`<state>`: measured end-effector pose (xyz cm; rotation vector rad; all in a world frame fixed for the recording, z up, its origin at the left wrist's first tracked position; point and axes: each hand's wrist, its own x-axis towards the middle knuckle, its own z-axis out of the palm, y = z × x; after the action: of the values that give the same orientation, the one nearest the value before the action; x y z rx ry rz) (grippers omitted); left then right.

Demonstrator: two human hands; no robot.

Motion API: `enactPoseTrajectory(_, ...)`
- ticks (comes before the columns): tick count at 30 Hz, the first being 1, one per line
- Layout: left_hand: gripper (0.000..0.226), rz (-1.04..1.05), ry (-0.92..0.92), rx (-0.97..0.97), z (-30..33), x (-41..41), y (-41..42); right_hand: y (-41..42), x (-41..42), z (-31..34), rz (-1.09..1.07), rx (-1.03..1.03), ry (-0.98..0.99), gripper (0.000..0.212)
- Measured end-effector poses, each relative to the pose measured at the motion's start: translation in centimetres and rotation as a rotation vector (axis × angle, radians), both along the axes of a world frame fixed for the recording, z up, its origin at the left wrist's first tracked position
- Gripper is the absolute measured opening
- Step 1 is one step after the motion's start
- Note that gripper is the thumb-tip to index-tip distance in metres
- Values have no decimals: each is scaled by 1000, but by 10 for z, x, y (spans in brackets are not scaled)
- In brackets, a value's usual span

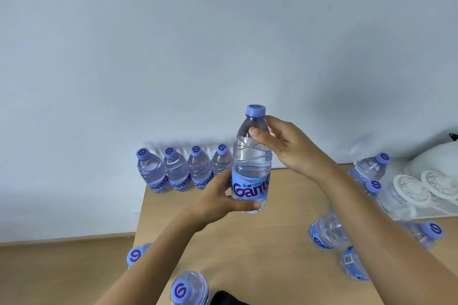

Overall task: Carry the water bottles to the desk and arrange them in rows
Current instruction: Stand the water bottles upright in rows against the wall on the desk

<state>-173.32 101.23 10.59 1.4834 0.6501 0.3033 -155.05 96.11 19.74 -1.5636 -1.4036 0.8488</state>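
- We see a water bottle (251,163) held upright above the desk (247,242), its blue cap on top and its blue label facing us.
- The left hand (223,199) grips the lower part of that held bottle, fingers curled round the label and base.
- The right hand (280,142) grips its upper part, thumb and fingers wrapped round the shoulder just under the cap.
- Behind the held bottle, along the desk's far edge by the wall (173,44), stands a row of four bottles (184,171), side by side and upright; the fourth is partly hidden by the held one.
- To the right of the held bottle, more bottles (371,168) stand near the desk's right side, and others (327,230) sit nearer us under the right forearm.
- Nearer us and left of the held bottle, two bottle caps (180,291) show at the desk's near-left corner.
- Far right of the held bottle lie white round objects (409,190); we cannot tell what they are.
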Motion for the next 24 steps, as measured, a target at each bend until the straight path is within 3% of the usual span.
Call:
enactPoseTrajectory(4,64,41,94,72,-35,1,7,-7,2,-30,50,-63,-30,6)
enactPoseTrajectory(9,72,53,228,219,-84,6,8,-17,1,-78,56,-166,-71,6)
enactPoseTrajectory(15,86,25,322,246,-135,10,-4,-33,-11,-125,18,-262,82,20)
enactPoseTrajectory(24,77,-3,385,205,-170,16,2,-40,-21,-164,-30,-286,17,38)
